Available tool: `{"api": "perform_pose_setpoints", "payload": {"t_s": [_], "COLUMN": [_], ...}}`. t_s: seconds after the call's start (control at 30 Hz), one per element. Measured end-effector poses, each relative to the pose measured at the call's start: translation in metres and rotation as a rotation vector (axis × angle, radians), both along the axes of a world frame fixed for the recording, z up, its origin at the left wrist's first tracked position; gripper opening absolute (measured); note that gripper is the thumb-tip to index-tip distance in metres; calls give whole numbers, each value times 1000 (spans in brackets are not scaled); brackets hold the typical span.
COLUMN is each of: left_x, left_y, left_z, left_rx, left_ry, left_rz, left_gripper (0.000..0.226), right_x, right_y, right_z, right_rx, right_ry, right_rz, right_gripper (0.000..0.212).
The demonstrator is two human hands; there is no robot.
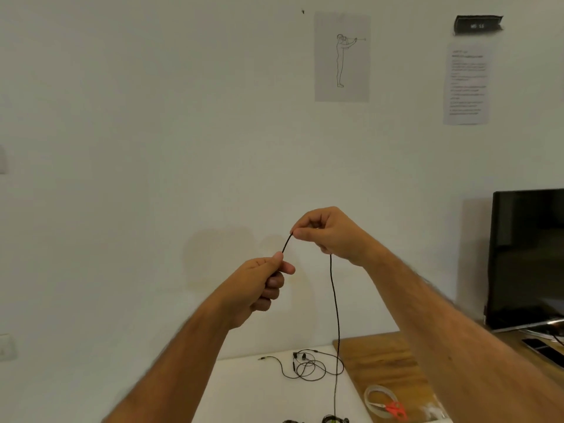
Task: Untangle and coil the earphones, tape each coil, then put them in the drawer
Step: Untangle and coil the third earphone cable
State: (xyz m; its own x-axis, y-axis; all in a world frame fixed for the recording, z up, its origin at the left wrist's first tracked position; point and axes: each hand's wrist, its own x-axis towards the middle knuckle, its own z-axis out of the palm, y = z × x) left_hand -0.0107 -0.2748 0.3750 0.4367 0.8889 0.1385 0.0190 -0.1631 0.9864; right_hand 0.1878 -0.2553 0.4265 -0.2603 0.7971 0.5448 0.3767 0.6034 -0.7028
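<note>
The left hand [262,279] is raised in front of the wall [152,148], forearm slanting up from the lower left. Its fingers are curled into a loose fist, and thumb and forefinger pinch a thin black braided cord [335,300]. From that pinch the cord arcs up and to the right in a short bow to the right hand [326,233], which sits a little higher. The right hand's fingers are curled too, thumb and fingertips nipping the cord at the top of the bow; its forearm runs down to the lower right corner.

Below the right hand the cord hangs almost straight down, well clear of both arms, to the bottom edge of the view, where some dark bits lie, too cut off to tell what they are.

On the white tabletop [259,392] beneath lies a second set of black earphones [303,366], loosely looped and tangled, its plug trailing out to the left and the buds near the top of the heap.

Right of it, on a wooden top [381,355], sit a roll of clear tape [378,401] and red-handled scissors [396,410], touching or overlapping. Farther right stands a dark screen [531,257].
</note>
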Motion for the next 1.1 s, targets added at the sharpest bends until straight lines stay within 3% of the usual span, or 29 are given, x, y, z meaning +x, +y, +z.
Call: {"api": "perform_pose_setpoints", "payload": {"t_s": [0.4, 0.77, 0.9, 1.1], "left_x": [14, 23, 20, 13], "left_y": [-16, -22, -16, -2], "left_z": [-2, -46, -47, -46], "left_rx": [11, -198, -72, 38], "left_ry": [-158, -193, -184, -196], "left_rz": [-70, -156, -164, -75], "left_gripper": [28, 29, 29, 29], "right_x": [-14, -29, -32, -43], "right_y": [14, 18, 17, 5], "right_z": [-43, -107, -124, -157], "right_rx": [-31, -124, -171, -232], "right_ry": [261, 473, 475, 477], "right_rz": [-16, 6, 64, 131], "right_gripper": [6, 12, 5, 12]}}
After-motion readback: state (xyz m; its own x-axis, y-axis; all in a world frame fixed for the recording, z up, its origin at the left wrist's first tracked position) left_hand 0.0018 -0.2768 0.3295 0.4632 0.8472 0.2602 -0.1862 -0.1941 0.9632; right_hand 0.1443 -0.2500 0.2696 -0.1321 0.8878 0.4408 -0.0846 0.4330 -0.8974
